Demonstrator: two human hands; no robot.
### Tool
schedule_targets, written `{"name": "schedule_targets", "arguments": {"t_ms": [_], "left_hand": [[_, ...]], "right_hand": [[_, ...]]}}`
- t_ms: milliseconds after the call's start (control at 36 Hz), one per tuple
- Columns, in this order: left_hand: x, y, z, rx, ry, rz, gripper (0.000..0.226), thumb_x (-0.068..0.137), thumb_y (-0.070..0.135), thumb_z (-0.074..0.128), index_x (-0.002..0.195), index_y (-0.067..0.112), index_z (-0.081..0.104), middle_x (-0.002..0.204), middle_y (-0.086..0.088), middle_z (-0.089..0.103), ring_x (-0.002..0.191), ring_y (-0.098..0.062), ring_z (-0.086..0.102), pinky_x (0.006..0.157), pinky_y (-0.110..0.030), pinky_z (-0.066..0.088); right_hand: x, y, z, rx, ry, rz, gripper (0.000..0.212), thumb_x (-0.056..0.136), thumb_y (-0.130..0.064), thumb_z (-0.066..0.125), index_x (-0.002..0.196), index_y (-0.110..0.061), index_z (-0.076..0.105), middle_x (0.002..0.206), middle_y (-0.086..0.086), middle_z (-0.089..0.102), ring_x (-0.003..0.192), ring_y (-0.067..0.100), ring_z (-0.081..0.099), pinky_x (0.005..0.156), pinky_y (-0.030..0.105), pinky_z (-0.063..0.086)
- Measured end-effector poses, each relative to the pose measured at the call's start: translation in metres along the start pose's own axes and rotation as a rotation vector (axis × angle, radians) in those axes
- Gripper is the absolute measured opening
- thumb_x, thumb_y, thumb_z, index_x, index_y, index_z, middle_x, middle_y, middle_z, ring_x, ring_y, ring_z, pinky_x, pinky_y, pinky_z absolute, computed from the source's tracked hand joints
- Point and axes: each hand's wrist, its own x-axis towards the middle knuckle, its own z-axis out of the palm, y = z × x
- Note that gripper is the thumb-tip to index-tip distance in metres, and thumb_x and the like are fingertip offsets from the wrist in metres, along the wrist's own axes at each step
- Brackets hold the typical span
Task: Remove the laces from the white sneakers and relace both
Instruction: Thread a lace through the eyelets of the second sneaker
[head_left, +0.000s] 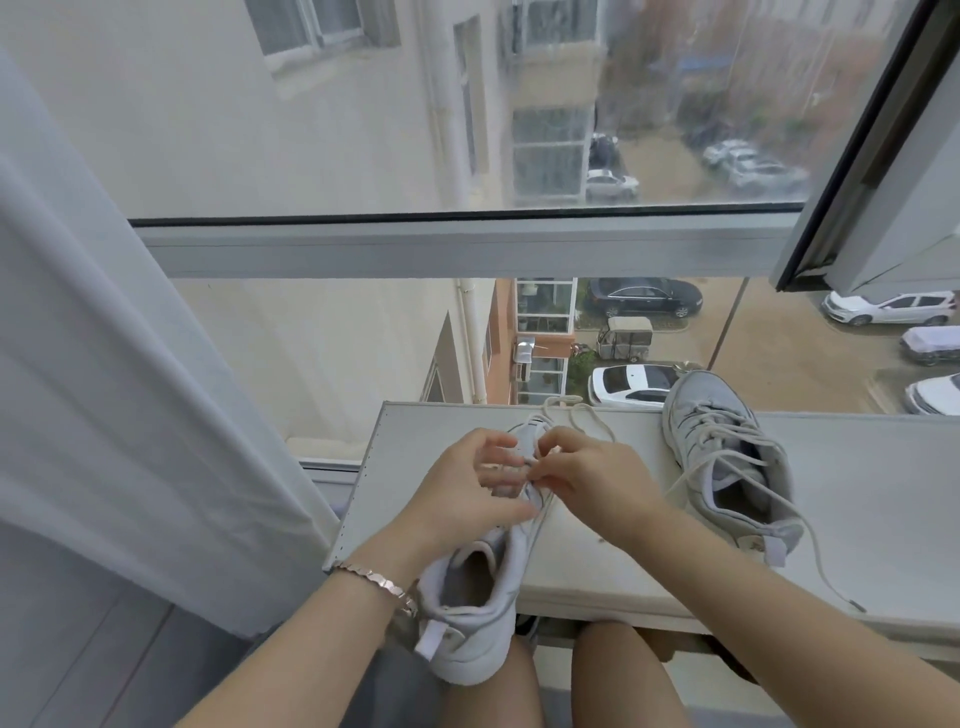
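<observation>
White near sneaker (480, 618) lies on the front left part of the desk (872, 499), toe toward the window. Its heel overhangs the desk edge above the person's lap.

Hand states:
- Left hand (465, 491): grasps the near sneaker at the lacing area, with the thumb against the side of the upper and the fingers bent over the top. The fingertips are blurred.
- Right hand (589, 478): clenched in a pinch on the lace (563, 400) at the eyelet area, fingertips drawn together just beside the left hand's fingers.

Lace position: the free length of the lace lies in loose curves on the desk beyond the toe of the near sneaker, close to the back edge.

Far sneaker (727, 462): grey-white, set on the desk to the right of both hands and apart from them, toe toward the window and angled slightly left. Its own laces (722, 434) are threaded across the upper. Two loose ends trail over the desk, one reaching almost to the front edge.

Other items:
- A metal bracelet (374, 579) sits on the left wrist.
- A pale curtain (104, 364) hangs at the left.
- A grey window frame (415, 244) crosses behind the desk, with parked cars (644, 296) visible on the ground outside
</observation>
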Motion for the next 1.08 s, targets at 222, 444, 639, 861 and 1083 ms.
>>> {"name": "schedule_targets", "arguments": {"t_ms": [222,444,639,861,1083], "left_hand": [[0.025,-0.009,0.01,0.233,0.237,-0.131,0.021,0.088,0.034,0.06,0.1,0.018,0.062,0.111,-0.006,0.058,0.102,-0.019,0.055,0.093,-0.034,0.046],[0.045,-0.006,0.023,0.344,0.228,-0.17,0.018,0.086,0.03,0.062,0.073,0.023,0.053,0.096,-0.009,0.058,0.091,-0.027,0.056,0.08,-0.034,0.047],[0.046,-0.01,0.024,0.291,0.271,-0.178,0.024,0.086,0.03,0.063,0.066,0.026,0.049,0.082,-0.001,0.056,0.079,-0.022,0.055,0.073,-0.033,0.047],[0.038,-0.016,0.03,0.307,0.393,-0.213,0.021,0.089,0.033,0.057,0.074,0.022,0.05,0.099,-0.006,0.057,0.091,-0.026,0.055,0.068,-0.029,0.042],[0.033,-0.016,0.03,0.264,0.389,-0.234,0.022,0.09,0.034,0.057,0.073,0.024,0.048,0.102,-0.005,0.054,0.096,-0.027,0.055,0.077,-0.034,0.047]], "right_hand": [[-0.002,-0.003,0.013,-0.071,0.163,-0.04,0.019,0.056,-0.005,0.088,0.064,-0.014,0.073,0.078,0.006,0.065,0.056,0.022,0.06,0.037,0.023,0.043],[-0.017,0.005,0.029,-0.113,0.302,-0.066,0.019,0.061,0.004,0.082,0.075,-0.003,0.071,0.076,0.009,0.067,0.061,0.025,0.062,0.05,0.027,0.05],[-0.011,0.016,0.025,-0.212,0.285,-0.233,0.007,0.074,-0.005,0.066,0.072,-0.005,0.072,0.072,0.005,0.068,0.056,0.019,0.063,0.041,0.022,0.045],[0.0,0.002,0.014,0.439,0.064,0.598,0.012,0.072,-0.006,0.07,0.071,-0.018,0.074,0.064,-0.011,0.066,0.061,0.006,0.062,0.06,0.01,0.049],[0.02,-0.002,0.004,0.811,-0.153,0.967,0.01,0.077,-0.011,0.069,0.07,-0.004,0.072,0.066,0.007,0.066,0.055,0.012,0.061,0.053,0.018,0.054]]}}
